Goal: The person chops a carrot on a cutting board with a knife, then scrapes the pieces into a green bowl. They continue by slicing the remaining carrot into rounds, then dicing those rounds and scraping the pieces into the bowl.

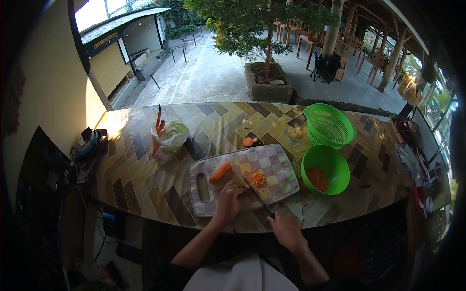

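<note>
My right hand (287, 232) is closed around the handle of a knife (258, 198), whose blade slants up and left across the chequered cutting board (228, 167). Beside the blade, my left hand (230, 198) rests on the board with its fingers bent together; whatever lies under the fingertips is hidden. Just right of the blade's tip sits a small heap of diced carrot (257, 178). A peeled carrot piece (220, 172) lies on the board above my left hand. Carrot ends (249, 141) lie past the board's far edge.
Right of the board stands a green bowl (343, 167) with orange bits inside, and a green colander (330, 123) behind it. A plastic bag (172, 136) of vegetables sits at the back left. Cables and a tape roll (87, 145) lie along the left edge of the patterned table (141, 184).
</note>
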Demonstrator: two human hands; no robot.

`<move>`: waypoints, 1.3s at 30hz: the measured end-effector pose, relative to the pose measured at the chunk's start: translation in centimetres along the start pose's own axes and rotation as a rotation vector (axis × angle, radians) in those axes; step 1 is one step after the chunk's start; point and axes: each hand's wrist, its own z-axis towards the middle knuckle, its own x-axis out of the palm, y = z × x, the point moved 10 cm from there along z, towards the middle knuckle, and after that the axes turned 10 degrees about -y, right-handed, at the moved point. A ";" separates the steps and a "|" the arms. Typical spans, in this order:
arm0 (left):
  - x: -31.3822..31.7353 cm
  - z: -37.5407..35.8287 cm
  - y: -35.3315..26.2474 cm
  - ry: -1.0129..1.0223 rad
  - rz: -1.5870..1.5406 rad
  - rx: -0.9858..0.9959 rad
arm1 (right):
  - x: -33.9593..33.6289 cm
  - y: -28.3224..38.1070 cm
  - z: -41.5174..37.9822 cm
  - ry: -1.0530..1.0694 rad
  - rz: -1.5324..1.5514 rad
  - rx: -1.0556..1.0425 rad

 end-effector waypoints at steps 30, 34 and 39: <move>-0.6 0.0 -0.9 -0.017 0.076 0.014 | 1.3 2.6 3.1 -0.045 -0.024 0.002; -0.8 -0.4 -1.7 -0.024 0.119 0.133 | 1.7 1.6 3.7 -0.096 0.007 -0.029; -0.9 0.0 -0.7 -0.021 0.028 -0.020 | 1.2 1.4 2.6 -0.093 0.129 -0.040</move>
